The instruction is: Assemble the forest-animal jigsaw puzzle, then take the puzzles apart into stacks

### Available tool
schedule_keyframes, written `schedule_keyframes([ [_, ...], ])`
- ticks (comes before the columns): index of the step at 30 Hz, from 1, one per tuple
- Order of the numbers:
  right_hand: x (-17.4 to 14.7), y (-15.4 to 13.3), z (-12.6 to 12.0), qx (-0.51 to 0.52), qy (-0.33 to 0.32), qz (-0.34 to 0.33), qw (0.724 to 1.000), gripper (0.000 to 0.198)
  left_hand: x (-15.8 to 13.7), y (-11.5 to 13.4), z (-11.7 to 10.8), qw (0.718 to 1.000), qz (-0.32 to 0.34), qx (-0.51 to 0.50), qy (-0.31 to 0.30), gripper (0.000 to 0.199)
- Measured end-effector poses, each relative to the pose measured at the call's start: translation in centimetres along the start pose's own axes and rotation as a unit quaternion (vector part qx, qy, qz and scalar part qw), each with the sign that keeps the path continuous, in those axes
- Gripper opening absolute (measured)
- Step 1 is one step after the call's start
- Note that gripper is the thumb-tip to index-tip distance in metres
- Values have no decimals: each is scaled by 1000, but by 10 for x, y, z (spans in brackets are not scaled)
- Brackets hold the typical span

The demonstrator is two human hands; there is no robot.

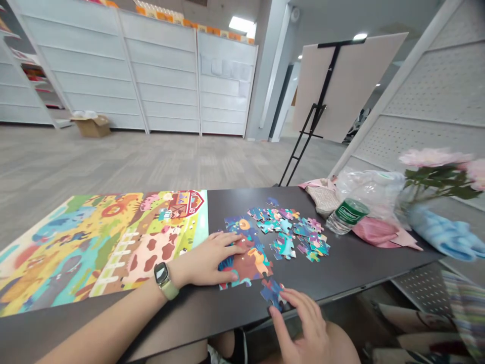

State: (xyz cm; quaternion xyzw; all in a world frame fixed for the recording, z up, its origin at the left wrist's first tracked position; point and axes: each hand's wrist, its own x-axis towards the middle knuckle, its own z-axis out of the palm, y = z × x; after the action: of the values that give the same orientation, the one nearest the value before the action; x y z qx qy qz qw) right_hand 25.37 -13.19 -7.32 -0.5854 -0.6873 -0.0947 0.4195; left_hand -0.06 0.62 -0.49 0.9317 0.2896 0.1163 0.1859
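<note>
My left hand (pixel 206 258), with a watch (pixel 161 273) on its wrist, lies on the joined part of a jigsaw puzzle (pixel 252 255). Its fingers are spread over the left side of a brown figure. Near the table's front edge, my right hand (pixel 308 331) grips a blue puzzle piece (pixel 272 293) between thumb and fingers. That piece is just below the lower right corner of the joined part, and I cannot tell whether the two touch. Behind it lies a loose pile of puzzle pieces (pixel 284 240).
Colourful farm and animal pictures (pixel 151 253) cover the left of the dark table (pixel 227 199). To the right are a green-labelled plastic bottle (pixel 346 215), a clear bag (pixel 373 187), pink cloth (pixel 382 232) and flowers (pixel 435 159). An easel (pixel 316 108) stands behind; a person's legs (pixel 413 323) show lower right.
</note>
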Motion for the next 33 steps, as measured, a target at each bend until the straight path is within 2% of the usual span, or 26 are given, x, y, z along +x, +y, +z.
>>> schedule_keyframes([
  [5, -6, 2, 6, -23, -10, 2, 1000, 32, 0, 0, 0, 1000, 3, -9, 3, 64],
  [10, 2, -7, 9, -77, -42, 28, 996, 25, -1, -2, 2, 1000, 5, -7, 7, 63],
  [19, 10, -14, 2, -66, -52, -11, 996, 21, -1, -4, 3, 1000, 20, -8, 13, 64],
  [29, 25, -17, -6, -45, -78, -36, 995, 15, -1, -1, 1, 1000, 8, -16, 14, 60],
  [33, 32, -21, -7, -40, -108, -43, 992, 15, -1, -2, 2, 1000, 4, -15, 13, 60],
])
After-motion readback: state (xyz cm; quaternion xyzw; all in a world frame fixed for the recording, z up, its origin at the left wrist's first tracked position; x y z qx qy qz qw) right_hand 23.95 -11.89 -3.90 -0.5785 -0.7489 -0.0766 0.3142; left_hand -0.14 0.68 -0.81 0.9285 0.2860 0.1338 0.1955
